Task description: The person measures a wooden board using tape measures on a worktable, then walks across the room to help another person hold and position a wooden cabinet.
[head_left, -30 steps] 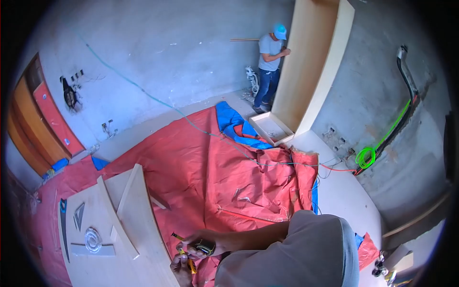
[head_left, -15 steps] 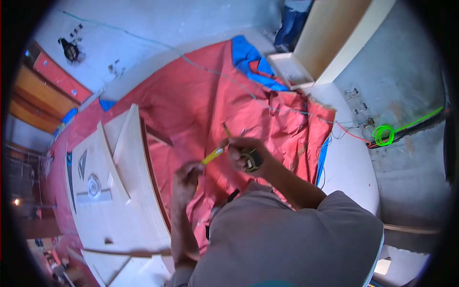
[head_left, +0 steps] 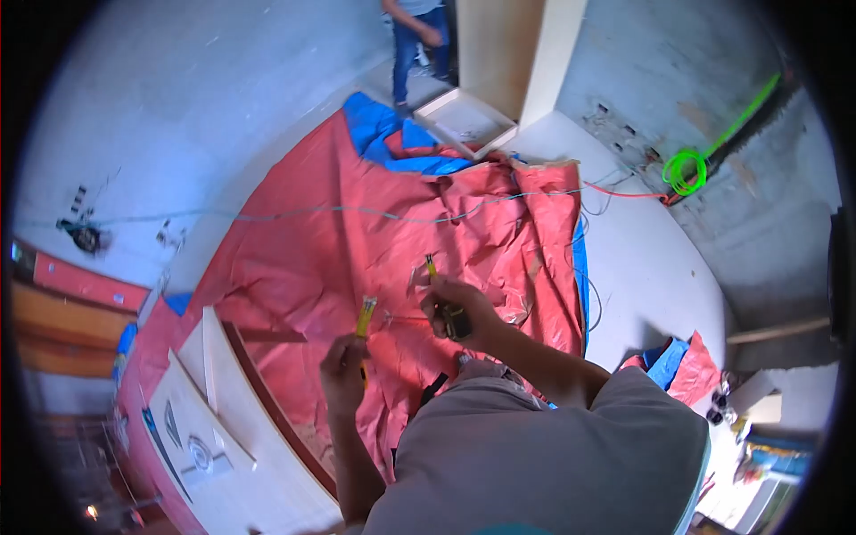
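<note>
My right hand (head_left: pixel 465 308) is closed around a tape measure (head_left: pixel 457 323) with a dark case. A short yellow strip (head_left: pixel 432 266) with a dark tip sticks up above the same fingers; whether it is the tape's blade I cannot tell. In my closed left hand (head_left: pixel 342 367) is a slim yellow strip-like tool (head_left: pixel 365 318). Its upper end is whitish with markings, and a yellow and dark end shows below the fist. Its exact kind is unclear. Both hands are apart, above a wrinkled red tarp (head_left: pixel 303 267).
At left lies a pale board (head_left: pixel 259 499) with wooden strips, a set square (head_left: pixel 172 426) and a round clear object (head_left: pixel 201 456). A person (head_left: pixel 417 40) stands by a tall wooden panel (head_left: pixel 499 53) and shallow wooden tray (head_left: pixel 468 120). Green cable (head_left: pixel 685 172) hangs at right.
My view has turned, shifting the room across the frame. My hands have moved apart, and the yellow tool in my left hand now points upward, away from the right hand. The other person shows more.
</note>
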Demonstrator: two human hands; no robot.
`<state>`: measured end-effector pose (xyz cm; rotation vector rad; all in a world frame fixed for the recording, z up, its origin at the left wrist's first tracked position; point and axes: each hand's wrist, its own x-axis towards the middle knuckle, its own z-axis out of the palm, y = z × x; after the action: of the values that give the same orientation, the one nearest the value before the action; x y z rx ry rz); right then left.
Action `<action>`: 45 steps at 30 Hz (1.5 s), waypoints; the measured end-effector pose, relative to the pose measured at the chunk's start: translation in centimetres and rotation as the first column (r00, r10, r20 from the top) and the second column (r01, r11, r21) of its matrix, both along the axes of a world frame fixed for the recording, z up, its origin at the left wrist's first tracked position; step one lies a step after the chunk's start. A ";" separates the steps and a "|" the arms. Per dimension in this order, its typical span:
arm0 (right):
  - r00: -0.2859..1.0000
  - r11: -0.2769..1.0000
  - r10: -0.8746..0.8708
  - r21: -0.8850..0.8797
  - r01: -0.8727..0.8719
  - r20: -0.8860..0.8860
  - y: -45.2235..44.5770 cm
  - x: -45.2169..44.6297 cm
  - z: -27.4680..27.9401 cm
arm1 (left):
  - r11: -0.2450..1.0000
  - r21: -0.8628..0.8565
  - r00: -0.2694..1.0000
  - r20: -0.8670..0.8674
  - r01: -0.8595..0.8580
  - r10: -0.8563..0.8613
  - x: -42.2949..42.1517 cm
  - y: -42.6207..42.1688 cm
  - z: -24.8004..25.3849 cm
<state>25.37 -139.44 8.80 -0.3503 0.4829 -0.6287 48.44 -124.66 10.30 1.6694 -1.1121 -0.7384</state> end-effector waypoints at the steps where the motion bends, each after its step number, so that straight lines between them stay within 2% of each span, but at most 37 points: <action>1: 0.998 0.999 -0.030 -0.013 0.029 -0.053 0.2 -0.6 -0.6 | 0.999 0.045 0.991 -0.135 -0.020 0.026 -1.2 -0.6 -0.3; 2: 0.998 0.999 -0.046 -0.015 0.045 -0.051 0.2 -1.1 -1.6 | 0.999 0.043 0.991 -0.133 -0.004 0.010 -2.1 -1.2 -1.1; 4: 0.997 0.997 -0.044 0.065 0.048 -0.062 0.3 -2.0 -2.8 | 0.999 0.048 0.919 -0.394 0.025 -0.004 -3.8 -1.9 -2.3; 5: 0.995 0.994 -0.035 0.099 0.044 -0.090 0.4 -2.7 -3.3 | 0.992 0.123 0.902 -0.431 0.025 0.031 -4.4 -2.0 -2.7; 9: 0.988 0.978 -0.097 0.174 0.117 -0.117 0.7 -4.2 -3.9 | 0.988 0.138 0.866 -0.500 0.062 0.016 -5.9 -3.2 -3.1; 12: 0.973 0.967 -0.195 0.143 0.212 -0.127 0.9 -4.9 -3.7 | 0.979 0.184 0.823 -0.567 0.088 0.032 -5.6 -4.1 -3.6; 15: 0.963 0.960 -0.239 0.121 0.253 -0.121 1.1 -5.2 -6.0 | 0.990 0.085 0.797 -0.603 0.111 -0.038 -4.3 -4.8 -5.8; 17: 0.951 0.957 -0.235 0.122 0.263 -0.200 1.7 -4.8 -4.8 | 0.991 0.064 0.552 -0.834 0.120 -0.013 -3.9 -5.3 -4.9; 18: 0.937 0.956 -0.227 0.122 0.266 -0.266 1.8 -3.9 -4.4 | 0.991 0.083 0.572 -0.820 0.105 0.008 -3.5 -5.0 -5.1; 19: 0.957 0.965 -0.230 0.089 0.248 -0.177 2.5 -3.4 -5.5 | 0.993 0.102 0.595 -0.803 0.065 0.044 -3.0 -4.5 -5.9; 20: 0.966 0.963 -0.206 0.143 0.228 -0.156 2.9 -2.8 -6.5 | 0.990 0.111 0.492 -0.869 0.089 0.053 -1.9 -4.0 -7.7; 21: 0.977 0.964 -0.152 0.198 0.180 -0.149 3.1 -2.1 -7.4 | 0.985 0.093 0.477 -0.879 0.147 0.011 -0.6 -3.1 -9.6; 22: 0.974 0.971 -0.146 0.165 0.175 -0.174 3.8 -1.1 -9.1 | 0.994 0.087 0.535 -0.844 0.068 0.037 -0.3 -2.2 -11.6; 23: 0.973 0.988 -0.078 0.112 0.104 -0.219 4.4 0.3 -8.8 | 0.992 0.115 0.514 -0.855 0.056 0.070 0.7 -1.4 -11.5; 24: 0.955 0.990 -0.034 0.123 0.074 -0.296 5.1 2.6 -8.2 | 0.984 0.172 0.473 -0.872 0.055 0.126 2.0 0.2 -10.0; 27: 0.913 0.984 0.152 0.144 -0.105 -0.379 7.2 10.2 -8.3 | 0.965 0.261 0.390 -0.892 0.031 0.229 7.2 5.1 -7.2; 29: 0.782 0.958 0.286 0.152 -0.242 -0.554 8.7 15.7 -10.4 | 0.965 0.264 0.352 -0.903 -0.001 0.248 11.5 8.5 -7.3; 31: 0.712 0.901 0.414 0.145 -0.409 -0.567 10.8 21.7 -10.4 | 0.951 0.302 0.480 -0.826 -0.069 0.297 15.5 12.8 -7.5; 32: 0.682 0.860 0.471 0.119 -0.496 -0.559 12.4 24.3 -10.7 | 0.950 0.300 0.459 -0.834 -0.091 0.307 17.3 15.1 -7.8; 33: 0.657 0.847 0.489 0.133 -0.515 -0.573 13.7 27.2 -11.1 | 0.940 0.315 0.505 -0.795 -0.130 0.336 19.1 17.2 -7.9; 34: 0.615 0.776 0.537 0.051 -0.629 -0.577 15.0 30.1 -11.6 | 0.929 0.330 0.548 -0.752 -0.167 0.365 20.6 19.3 -8.2; 35: 0.568 0.683 0.581 -0.030 -0.730 -0.583 16.4 33.1 -11.8 | 0.924 0.335 0.522 -0.763 -0.182 0.380 21.9 21.3 -8.7; 36: 0.519 0.529 0.561 -0.203 -0.824 -0.645 17.8 36.3 -10.7 | 0.911 0.324 0.533 -0.739 -0.255 0.412 23.1 23.3 -9.6; 38: 0.429 0.342 0.603 -0.269 -0.901 -0.672 21.2 42.4 -10.3 | 0.850 0.338 0.548 -0.655 -0.404 0.521 25.3 27.7 -12.2; 39: 0.380 0.344 0.672 -0.186 -0.920 -0.636 23.1 45.2 -11.4 | 0.803 0.355 0.548 -0.593 -0.478 0.589 26.3 30.0 -13.8; 40: 0.315 0.220 0.686 -0.226 -0.949 -0.656 24.9 47.8 -12.4 | 0.636 0.404 0.466 -0.446 -0.657 0.764 26.6 32.0 -14.8; 41: 0.272 0.120 0.670 -0.261 -0.958 -0.691 26.2 49.7 -13.7 | 0.596 0.464 0.460 -0.381 -0.655 0.802 28.1 34.9 -15.9; 42: 0.189 0.015 0.669 -0.241 -0.970 -0.719 27.6 51.0 -18.3 | 0.452 0.426 0.436 -0.140 -0.784 0.889 28.2 39.2 -21.6; 43: 0.129 -0.070 0.626 -0.221 -0.973 -0.769 28.2 52.0 -19.1 | 0.436 0.274 0.450 -0.016 -0.857 0.893 28.3 44.0 -26.7; 44: 0.087 -0.111 0.587 -0.187 -0.976 -0.805 28.1 52.8 -16.9 | 0.418 0.283 0.449 0.053 -0.863 0.892 29.7 47.1 -26.9; 45: 0.122 -0.206 0.528 -0.267 -0.942 -0.840 27.5 52.7 -18.9 | 0.244 0.357 0.353 0.283 -0.902 0.892 30.3 49.7 -28.7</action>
<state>78.04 -111.94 -10.06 -1.7055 0.2182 0.7348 78.78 -74.91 -18.40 2.3291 0.2428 -0.1645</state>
